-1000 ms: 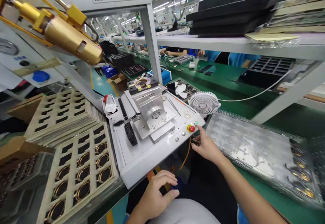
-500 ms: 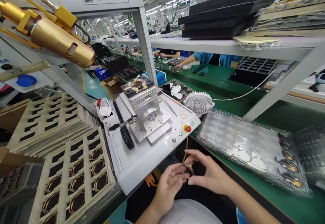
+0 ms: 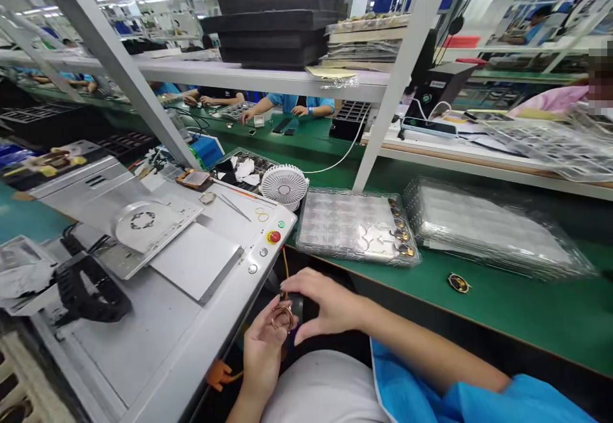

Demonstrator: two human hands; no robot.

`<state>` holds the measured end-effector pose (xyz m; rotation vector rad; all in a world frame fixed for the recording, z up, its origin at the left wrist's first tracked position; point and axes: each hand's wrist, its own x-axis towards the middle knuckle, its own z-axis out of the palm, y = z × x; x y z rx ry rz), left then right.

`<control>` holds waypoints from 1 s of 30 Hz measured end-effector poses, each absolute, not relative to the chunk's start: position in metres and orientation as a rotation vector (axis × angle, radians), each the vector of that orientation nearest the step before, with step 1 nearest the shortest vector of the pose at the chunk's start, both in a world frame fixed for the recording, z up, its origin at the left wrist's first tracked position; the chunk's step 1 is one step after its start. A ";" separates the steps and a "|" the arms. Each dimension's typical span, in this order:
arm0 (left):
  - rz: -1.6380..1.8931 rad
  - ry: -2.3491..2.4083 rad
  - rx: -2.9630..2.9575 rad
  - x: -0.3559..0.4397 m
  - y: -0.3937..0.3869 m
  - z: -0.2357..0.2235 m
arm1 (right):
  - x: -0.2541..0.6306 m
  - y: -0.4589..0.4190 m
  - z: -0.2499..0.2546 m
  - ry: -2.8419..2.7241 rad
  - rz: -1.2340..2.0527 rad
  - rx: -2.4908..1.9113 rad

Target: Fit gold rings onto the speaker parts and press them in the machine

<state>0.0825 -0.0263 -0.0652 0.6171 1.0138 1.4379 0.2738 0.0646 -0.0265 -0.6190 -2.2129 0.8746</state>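
Low in front of my body, my left hand (image 3: 264, 340) holds a copper-coloured, ring-shaped watch case (image 3: 282, 318) between thumb and fingers. The middle of the ring is open, and the left fingers show around it. Over it from the right curves my right hand (image 3: 323, 301), thumb and fingers spread apart. Its fingertips are close to the top of the watch case; whether they touch it I cannot tell. On the green bench to the right lies a small round part (image 3: 458, 283) with a dark and gold face.
The white machine base (image 3: 158, 353) with a red button (image 3: 273, 237) stands on the left. Tweezers (image 3: 234, 207) lie on it beside a white fan (image 3: 284, 186). Clear plastic trays (image 3: 345, 225) sit on the green bench. Co-workers' hands (image 3: 301, 110) are visible across the bench.
The view has swung right, bringing more clear trays and the small round part into sight. My left hand still holds the watch case; my right hand stays spread beside it.
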 end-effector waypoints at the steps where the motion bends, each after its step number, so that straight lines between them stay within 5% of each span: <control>1: 1.441 1.044 0.611 0.084 -0.028 -0.063 | 0.293 0.072 -0.019 -2.306 0.807 -0.771; 5: 1.444 1.131 0.585 0.079 -0.036 -0.061 | 0.397 0.112 0.012 -2.355 0.364 -1.914; 10: 1.415 1.131 0.555 0.071 -0.041 -0.069 | 0.488 0.132 0.012 -2.354 0.214 -2.337; 21: 1.335 1.058 0.605 0.072 -0.043 -0.075 | 0.504 0.133 -0.009 -2.690 0.074 -2.211; 30: 1.247 1.048 0.645 0.059 -0.048 -0.085 | 0.508 0.113 -0.022 -2.437 -0.031 -2.208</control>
